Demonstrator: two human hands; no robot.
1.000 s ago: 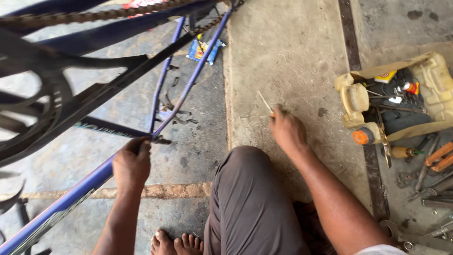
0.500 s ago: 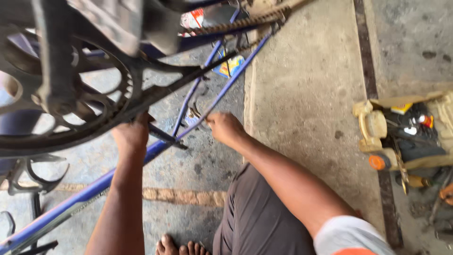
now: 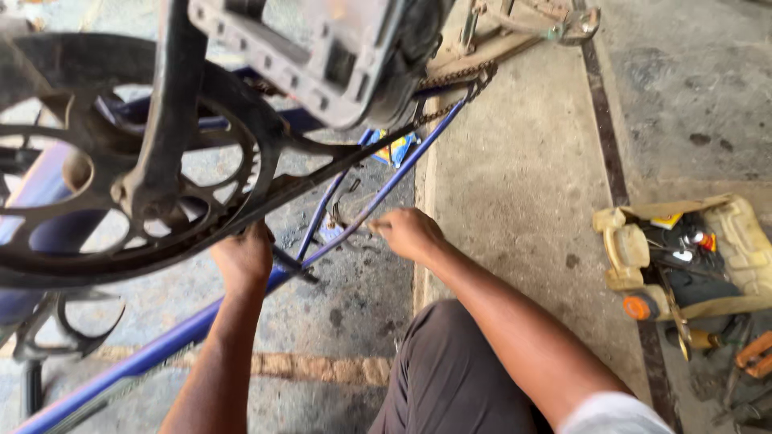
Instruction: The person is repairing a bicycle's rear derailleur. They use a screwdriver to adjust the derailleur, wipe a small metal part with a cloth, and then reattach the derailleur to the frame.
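An upturned blue bicycle frame [image 3: 378, 201] fills the left of the head view, with a black chainring [image 3: 161, 193], crank and grey pedal [image 3: 322, 56] close to the camera. My left hand [image 3: 241, 261] is closed around the blue frame tube beside a black part. My right hand [image 3: 406, 233] is closed at the thin blue stay, pinching something small and thin that I cannot identify. A rusty chain [image 3: 450, 80] runs to the upper right.
A cut-open yellowish plastic can [image 3: 635, 257] holding tools lies at the right on the concrete floor. More tools with orange handles [image 3: 752, 354] lie at the lower right. A blue-and-yellow packet [image 3: 398, 149] sits under the frame. My knee [image 3: 458, 378] is at the bottom.
My right hand moved from the floor near the tools left to the blue stay. The view swung up toward the chainring. My left hand stayed on the frame tube.
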